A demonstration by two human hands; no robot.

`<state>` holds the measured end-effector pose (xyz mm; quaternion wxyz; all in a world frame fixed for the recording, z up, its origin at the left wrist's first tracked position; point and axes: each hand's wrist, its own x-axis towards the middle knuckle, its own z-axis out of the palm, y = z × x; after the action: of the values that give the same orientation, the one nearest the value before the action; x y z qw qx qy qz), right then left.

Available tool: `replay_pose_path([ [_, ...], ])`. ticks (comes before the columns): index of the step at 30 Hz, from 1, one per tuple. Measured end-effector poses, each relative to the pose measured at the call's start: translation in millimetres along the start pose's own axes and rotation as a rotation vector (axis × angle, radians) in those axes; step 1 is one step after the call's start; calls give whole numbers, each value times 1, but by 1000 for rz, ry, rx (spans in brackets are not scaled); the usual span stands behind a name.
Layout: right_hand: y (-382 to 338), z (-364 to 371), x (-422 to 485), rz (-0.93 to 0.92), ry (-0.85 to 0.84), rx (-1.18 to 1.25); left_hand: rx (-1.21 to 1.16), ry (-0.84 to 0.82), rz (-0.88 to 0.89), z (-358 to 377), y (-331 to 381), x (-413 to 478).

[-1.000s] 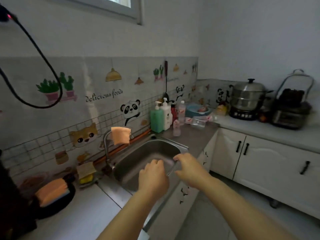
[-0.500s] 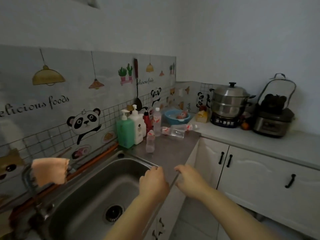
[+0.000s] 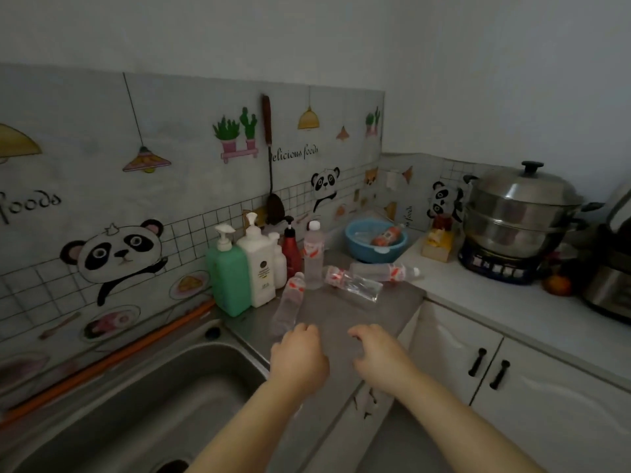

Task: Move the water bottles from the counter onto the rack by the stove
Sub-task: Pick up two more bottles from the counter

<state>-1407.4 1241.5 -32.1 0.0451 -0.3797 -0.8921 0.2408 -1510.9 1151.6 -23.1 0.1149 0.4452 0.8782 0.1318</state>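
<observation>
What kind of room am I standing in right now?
Most likely a small home kitchen. There is a stainless steel sink set into the counter, a lidded metal steamer pot on a cooker in the corner, and a green pump bottle standing against the panda-print backsplash.

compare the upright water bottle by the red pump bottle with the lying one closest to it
Pose: the upright bottle stands with its white cap on top; the lying bottle rests on its side. Place: the upright bottle is beside the red pump bottle; the lying bottle is further out on the grey counter. Both are clear plastic with red and white labels.
</observation>
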Motion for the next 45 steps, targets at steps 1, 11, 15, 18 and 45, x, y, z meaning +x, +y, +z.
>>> replay_pose_path([
  [1,10,-5,14,-19,-15,-2,-10,4,-31,3,7,13],
  [11,63,-37,129,-159,-146,-8,-14,36,-259,23,41,109],
  [15,71,-33,167,-176,-176,-26,-20,28,-312,32,35,143],
  [18,77,-26,198,-173,-205,-38,-61,26,-342,42,25,173],
  [45,39,42,416,-84,125,479,-182,53,-657,115,-67,327],
])
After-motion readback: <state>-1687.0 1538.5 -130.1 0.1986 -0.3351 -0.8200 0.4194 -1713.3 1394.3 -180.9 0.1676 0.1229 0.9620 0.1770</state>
